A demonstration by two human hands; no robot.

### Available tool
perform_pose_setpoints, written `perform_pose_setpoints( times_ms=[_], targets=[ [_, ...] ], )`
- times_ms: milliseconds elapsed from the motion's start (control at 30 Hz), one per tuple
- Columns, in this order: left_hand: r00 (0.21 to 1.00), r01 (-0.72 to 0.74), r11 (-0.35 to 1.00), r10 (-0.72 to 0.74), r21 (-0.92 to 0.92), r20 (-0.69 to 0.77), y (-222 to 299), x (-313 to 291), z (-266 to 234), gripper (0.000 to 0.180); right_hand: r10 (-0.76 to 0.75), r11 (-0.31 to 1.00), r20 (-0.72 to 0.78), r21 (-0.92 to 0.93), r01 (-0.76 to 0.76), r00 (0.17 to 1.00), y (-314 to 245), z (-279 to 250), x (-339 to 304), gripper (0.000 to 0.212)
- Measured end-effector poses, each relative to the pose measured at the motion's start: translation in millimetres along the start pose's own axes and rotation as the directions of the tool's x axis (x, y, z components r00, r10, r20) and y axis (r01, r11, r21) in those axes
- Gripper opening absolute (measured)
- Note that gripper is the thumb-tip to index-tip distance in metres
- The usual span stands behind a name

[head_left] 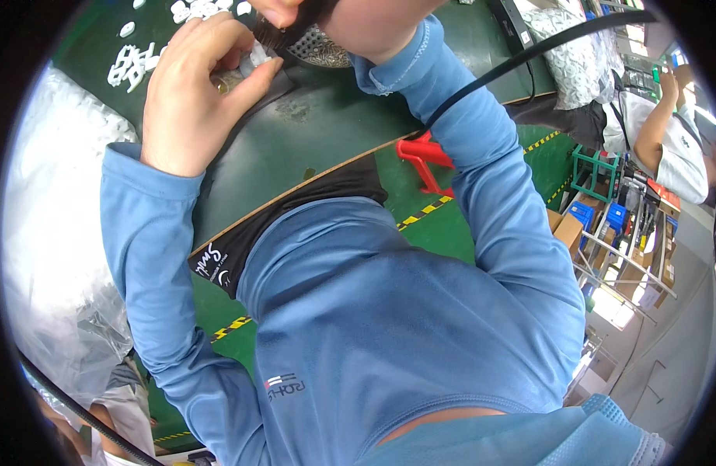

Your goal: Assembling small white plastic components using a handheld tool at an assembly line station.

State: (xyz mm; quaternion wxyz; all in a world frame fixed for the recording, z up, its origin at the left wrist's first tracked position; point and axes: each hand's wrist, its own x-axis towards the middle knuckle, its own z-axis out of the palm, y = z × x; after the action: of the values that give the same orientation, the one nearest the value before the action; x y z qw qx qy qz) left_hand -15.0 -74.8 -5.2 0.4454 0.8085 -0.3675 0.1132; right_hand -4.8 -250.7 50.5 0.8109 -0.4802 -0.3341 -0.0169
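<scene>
My left hand is raised over the green tabletop, its thumb and fingers closed on a small whitish translucent plastic piece. Beside it, at the top edge, my right hand is closed round a dark brown brush-like thing with what look like bristles. The brush-like end meets or nearly meets the plastic piece; which of these, I cannot tell. A round metallic dish with a textured surface lies below the right hand, partly covered by it. White plastic parts lie scattered left of my left hand.
A large clear bag of white pieces fills the left side; another bag lies at upper right. A black cable crosses my right forearm. A red stool stands beyond the wooden table edge. A person sits at right.
</scene>
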Motion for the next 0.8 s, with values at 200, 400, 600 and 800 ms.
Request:
perform_pose_setpoints(
  times_ms=[200, 400, 600, 800],
  targets=[
    [0.999, -0.027, 1.000, 0.027, -0.002, 0.036, 2, 5, 3, 0.025, -0.066, 0.990, -0.021, -0.123, 0.063, 0.998, -10, -5, 0, 0.096],
    [0.999, -0.022, 1.000, 0.022, 0.018, 0.030, 0, -3, -4, 0.025, 0.256, 0.889, -0.623, -0.149, -0.434, 0.739, -31, 16, 15, 0.087],
    [0.997, 0.013, 0.999, -0.015, 0.030, 0.072, 2, -1, -3, 0.025, -0.084, 0.976, -0.107, -0.208, 0.060, 0.991, 18, -45, 5, 0.073],
    [0.998, 0.003, 1.000, -0.005, 0.025, 0.069, 1, -3, -3, 0.025, -0.107, 0.973, -0.108, -0.216, 0.082, 0.988, 25, -51, 5, 0.073]
  ],
)
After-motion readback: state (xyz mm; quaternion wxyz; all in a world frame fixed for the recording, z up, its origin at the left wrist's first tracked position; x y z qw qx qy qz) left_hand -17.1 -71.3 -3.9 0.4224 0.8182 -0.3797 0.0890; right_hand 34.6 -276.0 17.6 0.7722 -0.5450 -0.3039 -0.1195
